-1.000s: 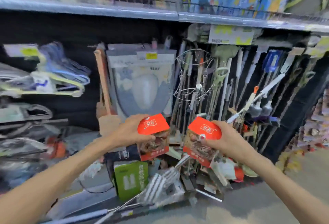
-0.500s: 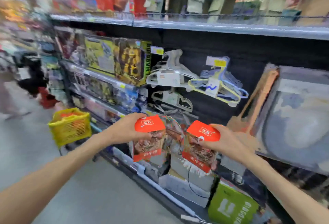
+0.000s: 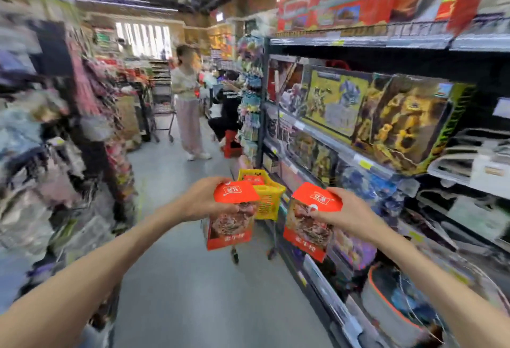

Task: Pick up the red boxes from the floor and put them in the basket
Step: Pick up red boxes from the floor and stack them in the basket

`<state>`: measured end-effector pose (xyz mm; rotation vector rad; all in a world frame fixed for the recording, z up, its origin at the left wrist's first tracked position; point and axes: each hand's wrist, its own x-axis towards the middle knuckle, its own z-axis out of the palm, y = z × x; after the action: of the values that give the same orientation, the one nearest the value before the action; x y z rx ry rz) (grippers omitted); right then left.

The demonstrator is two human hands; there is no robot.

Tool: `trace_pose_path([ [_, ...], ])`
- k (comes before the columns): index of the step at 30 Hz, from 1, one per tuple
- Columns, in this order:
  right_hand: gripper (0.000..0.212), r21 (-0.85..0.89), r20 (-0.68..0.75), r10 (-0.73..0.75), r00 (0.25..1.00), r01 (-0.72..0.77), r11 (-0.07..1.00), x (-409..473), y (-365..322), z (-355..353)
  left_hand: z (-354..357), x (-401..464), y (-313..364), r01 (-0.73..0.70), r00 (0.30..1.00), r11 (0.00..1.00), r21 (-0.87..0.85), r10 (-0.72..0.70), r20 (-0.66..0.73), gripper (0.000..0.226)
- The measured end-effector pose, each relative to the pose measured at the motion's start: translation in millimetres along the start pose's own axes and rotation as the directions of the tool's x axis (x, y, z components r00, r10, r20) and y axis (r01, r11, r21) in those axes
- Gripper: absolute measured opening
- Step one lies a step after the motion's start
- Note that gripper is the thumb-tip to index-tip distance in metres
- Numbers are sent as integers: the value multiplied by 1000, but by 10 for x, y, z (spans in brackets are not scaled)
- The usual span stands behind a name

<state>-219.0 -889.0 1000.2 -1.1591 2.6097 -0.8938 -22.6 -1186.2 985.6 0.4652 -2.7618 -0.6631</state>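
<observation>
My left hand (image 3: 205,200) grips a red box (image 3: 231,218) with a food picture on its side, held by the top. In my right hand (image 3: 346,211) is a second red box (image 3: 309,226) of the same kind. Both are held at chest height over the aisle floor. Straight ahead, just beyond and between the boxes, a yellow basket (image 3: 269,198) stands on a wheeled frame beside the right-hand shelves. Something red lies inside it. The left box hides part of the basket's near side.
Shelves with toy boxes (image 3: 386,118) line the right side. Racks of hanging goods (image 3: 91,115) crowd the left. A standing person (image 3: 187,104) and a crouching person (image 3: 227,110) beside a red stool are further down the aisle. Grey floor (image 3: 193,278) runs between.
The view has swung left from the shelf face to look down the aisle. The yellow basket has come from the far left to straight ahead. Both hands still hold their boxes.
</observation>
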Motion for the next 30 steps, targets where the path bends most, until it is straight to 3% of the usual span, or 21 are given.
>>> trace_pose_path([
  [3, 58, 29, 63, -65, 996, 63, 998, 779, -288, 314, -171, 279, -605, 79, 996, 996, 28, -78, -48, 93],
  [7, 65, 72, 113, -128, 985, 120, 990, 1936, -407, 699, -377, 822, -1319, 149, 987, 988, 32, -147, -61, 76],
  [13, 56, 110, 162, -178, 971, 161, 981, 3650, -743, 1067, -762, 1853, -2283, 234, 968, 971, 44, -229, -104, 84],
  [20, 79, 84, 143, -178, 973, 167, 982, 5453, -1040, 1563, -1185, 3152, -3338, 266, 958, 960, 86, -253, -134, 87],
  [22, 80, 56, 114, -169, 979, 164, 985, 5927, -1131, 1672, -1247, 3563, -3660, 256, 959, 965, 64, -245, -140, 85],
  [26, 58, 60, 72, -161, 984, 157, 986, 6804, -1260, 1935, -1325, 4442, -4332, 192, 976, 981, 39, -186, -116, 79],
  [30, 73, 76, 44, -67, 997, 64, 995, 7697, -1264, 2218, -1400, 5462, -5011, 60, 996, 997, 55, -57, -63, 79],
])
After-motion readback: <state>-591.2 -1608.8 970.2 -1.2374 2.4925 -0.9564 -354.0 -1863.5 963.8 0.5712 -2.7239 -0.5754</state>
